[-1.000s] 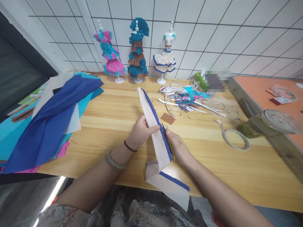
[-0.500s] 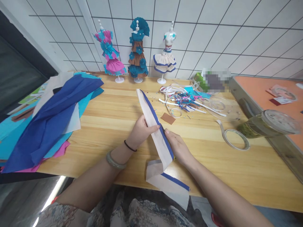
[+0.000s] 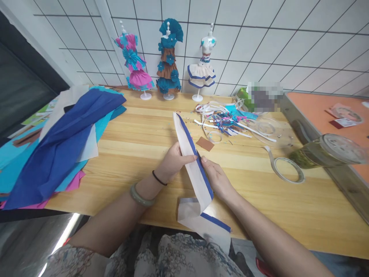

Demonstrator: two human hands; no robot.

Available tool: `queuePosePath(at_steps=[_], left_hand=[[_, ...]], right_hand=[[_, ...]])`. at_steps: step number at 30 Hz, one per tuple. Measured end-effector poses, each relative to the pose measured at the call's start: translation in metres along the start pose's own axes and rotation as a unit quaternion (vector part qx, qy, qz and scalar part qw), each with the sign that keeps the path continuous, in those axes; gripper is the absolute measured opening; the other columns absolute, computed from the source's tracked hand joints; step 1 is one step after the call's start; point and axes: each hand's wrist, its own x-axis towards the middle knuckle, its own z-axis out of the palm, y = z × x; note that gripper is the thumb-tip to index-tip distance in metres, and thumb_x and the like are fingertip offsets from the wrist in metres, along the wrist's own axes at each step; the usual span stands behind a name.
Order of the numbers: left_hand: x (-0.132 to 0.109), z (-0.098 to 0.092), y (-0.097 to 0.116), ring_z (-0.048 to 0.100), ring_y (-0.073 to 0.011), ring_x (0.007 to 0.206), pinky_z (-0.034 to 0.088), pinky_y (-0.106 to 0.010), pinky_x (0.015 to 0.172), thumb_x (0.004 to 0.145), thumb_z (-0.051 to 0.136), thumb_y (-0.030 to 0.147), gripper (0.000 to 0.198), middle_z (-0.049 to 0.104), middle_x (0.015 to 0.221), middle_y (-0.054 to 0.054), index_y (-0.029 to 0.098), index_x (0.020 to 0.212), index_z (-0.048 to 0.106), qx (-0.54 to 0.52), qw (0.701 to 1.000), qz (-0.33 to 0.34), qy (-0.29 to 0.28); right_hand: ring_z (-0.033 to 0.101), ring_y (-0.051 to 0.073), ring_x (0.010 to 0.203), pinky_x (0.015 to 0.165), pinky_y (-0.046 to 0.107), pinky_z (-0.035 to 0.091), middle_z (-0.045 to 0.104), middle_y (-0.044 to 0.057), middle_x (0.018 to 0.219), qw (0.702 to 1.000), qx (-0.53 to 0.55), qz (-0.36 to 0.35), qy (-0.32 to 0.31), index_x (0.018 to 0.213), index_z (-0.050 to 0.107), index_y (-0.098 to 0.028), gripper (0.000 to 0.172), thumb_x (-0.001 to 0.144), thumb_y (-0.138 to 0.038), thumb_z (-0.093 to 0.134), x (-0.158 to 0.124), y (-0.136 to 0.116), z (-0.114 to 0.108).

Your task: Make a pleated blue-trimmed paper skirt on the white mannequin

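Now: left hand [image 3: 173,161] pinches the cream strip [image 3: 192,169] mid-length, grip closed on it, slanting above the surface [image 3: 138,130]. Right hand [image 3: 219,180] lies against its blue edge; cannot tell its grip, fingers hidden.

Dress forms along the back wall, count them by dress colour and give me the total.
Pink and teal dress: 1
Teal and brown dress: 1
White dress with blue trim: 1
Total: 3
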Motion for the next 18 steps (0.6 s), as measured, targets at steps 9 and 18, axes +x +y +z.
queuePosePath(at_steps=[9,18], left_hand=[[-0.0002,0.0008,0.0007,0.058,-0.0118,0.070,0.047,-0.026,0.068,0.057,0.075,0.009,0.044,0.062,0.077,0.002,0.016,0.096,0.057,-0.012,1.000,-0.016,0.002],[0.0001,0.0015,0.0012,0.056,-0.0104,0.067,0.046,-0.025,0.066,0.056,0.074,0.009,0.044,0.060,0.074,0.003,0.015,0.095,0.055,-0.016,1.000,-0.019,0.000]], right_hand=[[0.042,0.015,0.059,0.057,0.027,0.037,0.050,0.000,0.063,1.000,0.012,-0.005,-0.007,0.064,0.049,-0.019,0.050,0.081,-0.066,0.043,-0.0012,-0.0032,-0.0004],[0.044,0.015,0.060,0.058,0.026,0.039,0.051,0.001,0.064,1.000,0.012,-0.008,-0.014,0.064,0.047,-0.019,0.047,0.085,-0.061,0.041,-0.0016,-0.0019,-0.0008]])
